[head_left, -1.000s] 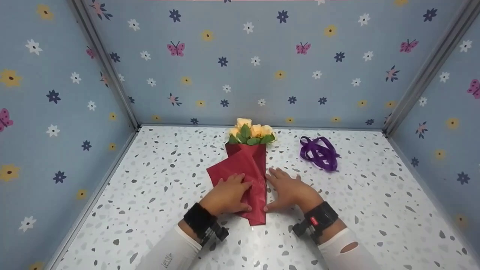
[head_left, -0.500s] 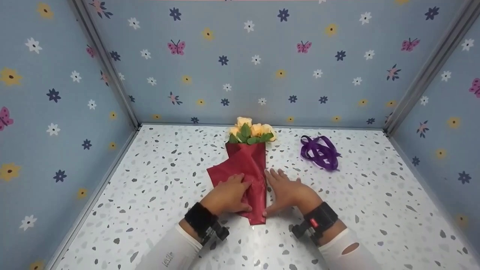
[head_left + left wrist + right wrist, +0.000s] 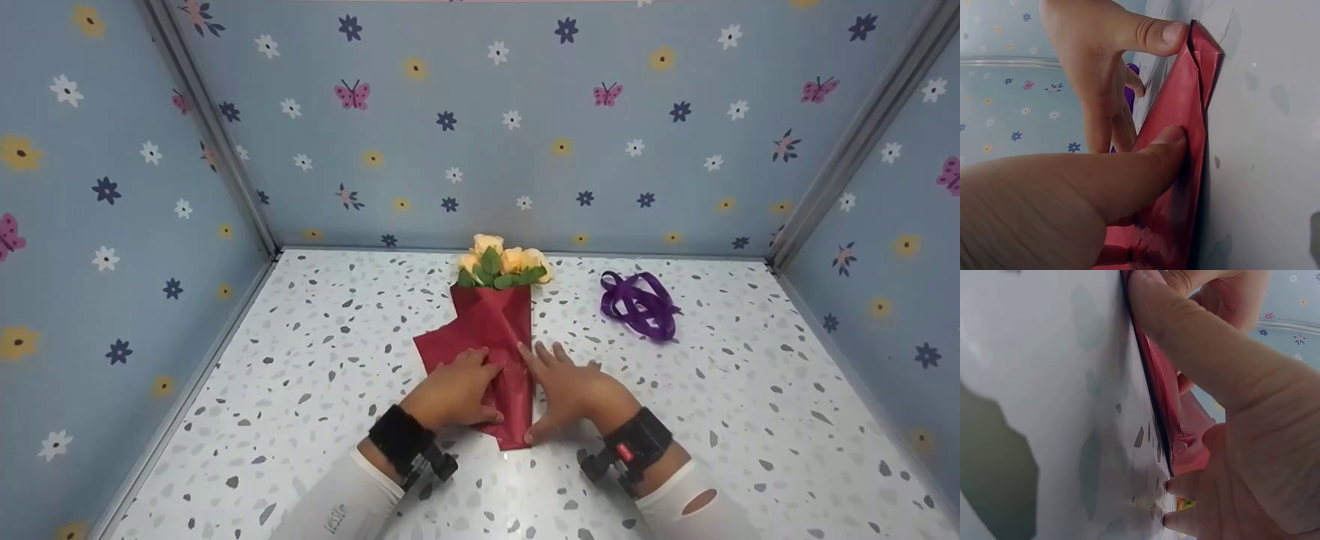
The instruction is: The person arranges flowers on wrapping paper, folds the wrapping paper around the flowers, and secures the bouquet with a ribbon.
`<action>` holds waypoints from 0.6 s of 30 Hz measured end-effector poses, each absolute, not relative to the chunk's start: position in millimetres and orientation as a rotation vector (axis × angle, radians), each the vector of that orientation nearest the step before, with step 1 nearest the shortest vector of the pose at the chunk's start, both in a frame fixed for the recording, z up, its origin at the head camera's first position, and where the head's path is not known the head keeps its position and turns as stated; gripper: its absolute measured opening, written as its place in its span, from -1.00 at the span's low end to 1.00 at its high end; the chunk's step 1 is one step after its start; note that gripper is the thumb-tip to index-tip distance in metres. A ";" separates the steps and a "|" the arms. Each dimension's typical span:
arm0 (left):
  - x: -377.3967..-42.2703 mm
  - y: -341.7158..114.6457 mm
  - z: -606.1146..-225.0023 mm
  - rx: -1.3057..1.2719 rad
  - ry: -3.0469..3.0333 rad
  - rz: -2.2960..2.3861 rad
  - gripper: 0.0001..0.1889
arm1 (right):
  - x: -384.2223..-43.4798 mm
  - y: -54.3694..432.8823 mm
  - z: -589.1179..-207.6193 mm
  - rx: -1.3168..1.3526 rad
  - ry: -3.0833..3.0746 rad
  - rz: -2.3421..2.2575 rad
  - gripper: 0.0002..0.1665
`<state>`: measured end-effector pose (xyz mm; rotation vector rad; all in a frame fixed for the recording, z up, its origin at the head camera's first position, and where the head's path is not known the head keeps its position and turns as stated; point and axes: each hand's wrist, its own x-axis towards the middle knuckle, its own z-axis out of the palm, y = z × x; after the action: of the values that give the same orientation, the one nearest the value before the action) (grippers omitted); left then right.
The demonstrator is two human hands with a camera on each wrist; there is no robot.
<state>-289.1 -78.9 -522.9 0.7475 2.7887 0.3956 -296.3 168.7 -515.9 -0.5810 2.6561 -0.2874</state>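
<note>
A bunch of pale peach roses (image 3: 513, 260) with green leaves lies in folded red wrapping paper (image 3: 489, 319), blooms toward the back wall. My left hand (image 3: 454, 388) rests on the paper's left part, fingers extended and thumb low on the folded layer. At the right edge is my right hand (image 3: 577, 388), fingers spread, the index fingertip touching the paper and the thumb at its lower corner. In the left wrist view, both thumbs touch the red paper (image 3: 1176, 101). Any stems inside the wrapping are hidden.
A loose tangle of purple ribbon (image 3: 660, 304) lies at the back right of the speckled white table (image 3: 315, 337). Blue patterned panels (image 3: 510, 90) enclose the back and both sides.
My right hand has shifted slightly left, its index fingertip now over the paper's right edge and its thumb slightly lower. My left hand stays in place. The paper's upper folds have shifted slightly.
</note>
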 end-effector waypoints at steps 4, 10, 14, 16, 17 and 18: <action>-289.4 -80.0 -521.9 0.750 2.783 0.404 -0.01 | -302.4 169.7 -516.5 -0.587 2.669 -0.412 0.67; -288.6 -77.9 -522.6 0.732 2.774 0.411 -0.01 | -317.7 169.2 -520.3 -0.470 2.724 -0.837 0.19; -288.0 -72.9 -526.6 0.731 2.769 0.399 0.01 | -324.9 170.9 -523.1 -0.272 2.648 -1.113 0.06; -287.6 -70.6 -528.8 0.731 2.769 0.374 0.01 | -327.5 173.2 -524.3 -0.174 2.559 -1.241 0.08; -287.3 -69.7 -529.6 0.729 2.768 0.364 0.02 | -328.6 174.3 -524.2 -0.130 2.509 -1.300 0.09; -287.0 -69.0 -530.4 0.728 2.769 0.353 0.02 | -329.3 175.5 -524.1 -0.090 2.450 -1.356 0.11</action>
<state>-287.0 -69.0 -530.4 0.7280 2.7692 0.3532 -329.3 175.5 -524.1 -0.0895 2.4497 -1.3558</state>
